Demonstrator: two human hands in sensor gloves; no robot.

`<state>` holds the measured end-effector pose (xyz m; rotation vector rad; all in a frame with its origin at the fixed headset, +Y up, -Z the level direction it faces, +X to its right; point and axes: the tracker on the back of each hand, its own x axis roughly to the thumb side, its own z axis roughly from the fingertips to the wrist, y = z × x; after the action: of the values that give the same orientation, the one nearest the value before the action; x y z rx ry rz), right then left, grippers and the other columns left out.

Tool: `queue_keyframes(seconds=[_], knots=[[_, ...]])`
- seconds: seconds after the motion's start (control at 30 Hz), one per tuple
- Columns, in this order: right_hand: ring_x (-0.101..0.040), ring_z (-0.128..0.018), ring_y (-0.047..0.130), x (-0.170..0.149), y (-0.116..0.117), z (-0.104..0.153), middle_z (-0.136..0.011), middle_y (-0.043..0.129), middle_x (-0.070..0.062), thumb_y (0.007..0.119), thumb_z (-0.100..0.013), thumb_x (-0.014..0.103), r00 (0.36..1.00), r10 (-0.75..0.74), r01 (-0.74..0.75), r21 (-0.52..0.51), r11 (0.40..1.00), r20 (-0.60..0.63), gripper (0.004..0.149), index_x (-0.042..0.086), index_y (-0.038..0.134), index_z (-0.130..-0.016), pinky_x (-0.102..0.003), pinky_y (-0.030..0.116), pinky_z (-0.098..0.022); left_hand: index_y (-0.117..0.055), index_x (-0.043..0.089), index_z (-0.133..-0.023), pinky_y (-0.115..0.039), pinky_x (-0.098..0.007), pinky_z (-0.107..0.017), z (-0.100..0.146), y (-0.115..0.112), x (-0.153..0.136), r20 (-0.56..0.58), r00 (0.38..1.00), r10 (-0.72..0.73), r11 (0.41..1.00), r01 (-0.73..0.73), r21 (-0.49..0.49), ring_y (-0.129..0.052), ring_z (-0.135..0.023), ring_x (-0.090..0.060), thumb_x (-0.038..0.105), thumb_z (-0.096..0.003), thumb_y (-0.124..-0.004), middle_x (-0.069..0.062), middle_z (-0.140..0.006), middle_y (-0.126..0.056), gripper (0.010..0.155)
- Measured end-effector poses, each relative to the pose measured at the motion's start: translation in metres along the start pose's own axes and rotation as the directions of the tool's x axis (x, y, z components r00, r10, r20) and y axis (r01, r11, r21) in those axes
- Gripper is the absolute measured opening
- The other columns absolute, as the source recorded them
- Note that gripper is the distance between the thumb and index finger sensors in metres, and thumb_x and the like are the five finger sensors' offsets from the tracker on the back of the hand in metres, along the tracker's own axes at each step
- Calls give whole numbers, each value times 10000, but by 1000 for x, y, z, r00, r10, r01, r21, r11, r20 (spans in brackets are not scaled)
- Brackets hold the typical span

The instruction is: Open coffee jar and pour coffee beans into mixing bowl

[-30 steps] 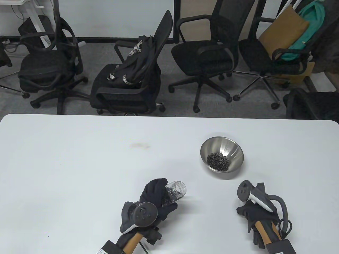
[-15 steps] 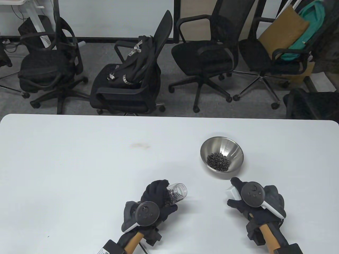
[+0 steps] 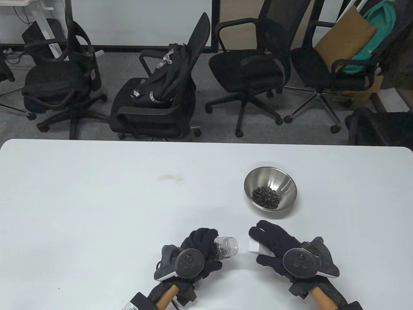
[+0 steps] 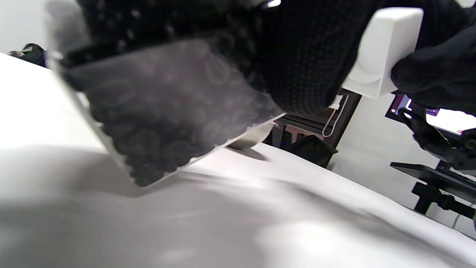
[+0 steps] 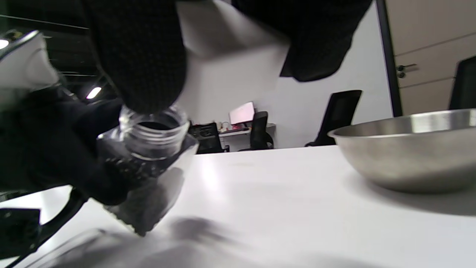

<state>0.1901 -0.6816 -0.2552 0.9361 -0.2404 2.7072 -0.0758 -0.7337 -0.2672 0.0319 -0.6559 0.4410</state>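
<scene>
Now my left hand [image 3: 193,255] grips the open coffee jar [image 3: 226,247], tilted low over the table [image 3: 96,200], some beans inside; my right hand [image 3: 274,245] pinches the white lid [image 3: 255,245] just beside its mouth. Mixing bowl [image 3: 270,188] holds beans already. Probably recapping: level the jar first, seat lid square, then twist.

Clear jar [image 3: 226,247], lidless, tilted, part-full of beans, nr desk's front edge; steel bowl [image 3: 270,188] w/ beans [image 3: 266,197] right of centre.
</scene>
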Motion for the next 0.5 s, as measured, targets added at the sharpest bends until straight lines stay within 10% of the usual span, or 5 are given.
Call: queue_keyframes(seconds=[0.5], knots=[[-392,-1011,656,36,21,-4,-1152,508,-143,929,-476,366,986,78,-82,24,996,146,828,342,391,-1105,-486,711,-738,-531,58,-1135,-685,-597,-734,-1,-5,17,101,995,-8,999,13,-43,-743,-965,-437,455,-441,-999,-223,-1088,-609,926]])
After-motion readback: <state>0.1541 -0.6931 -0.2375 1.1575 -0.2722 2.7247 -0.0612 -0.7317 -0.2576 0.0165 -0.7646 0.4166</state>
